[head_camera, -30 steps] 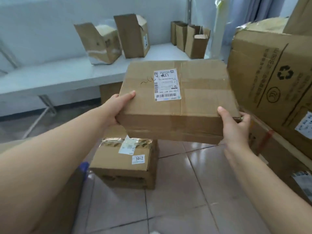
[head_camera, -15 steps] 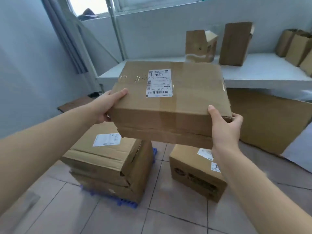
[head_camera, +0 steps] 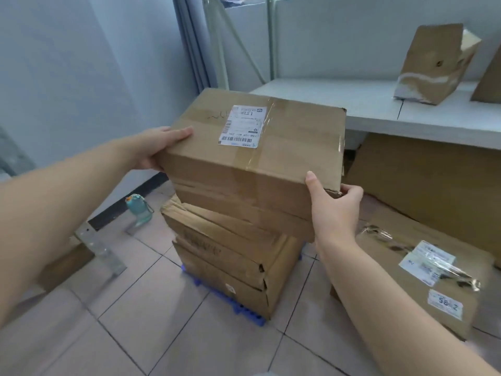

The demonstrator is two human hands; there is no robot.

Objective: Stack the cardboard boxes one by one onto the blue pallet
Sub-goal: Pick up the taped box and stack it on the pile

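Note:
I hold a taped cardboard box (head_camera: pixel 284 147) with a white shipping label between both hands. My left hand (head_camera: pixel 160 143) grips its left edge and my right hand (head_camera: pixel 332 210) grips its near right corner. The box is right above a stack of cardboard boxes (head_camera: pixel 230 251) that stands on the blue pallet (head_camera: pixel 233 302). Whether the held box touches the stack I cannot tell. Only the pallet's front edge shows under the stack.
A labelled cardboard box (head_camera: pixel 423 278) lies on the tiled floor to the right of the pallet. A green water bottle (head_camera: pixel 138 210) stands by the wall at left. A white shelf (head_camera: pixel 379 109) behind carries opened boxes (head_camera: pixel 433 63); a large flat carton (head_camera: pixel 423 183) leans under it.
My view has swung left and down toward the pallet. The held box has come down over the stack, which now sits directly beneath it.

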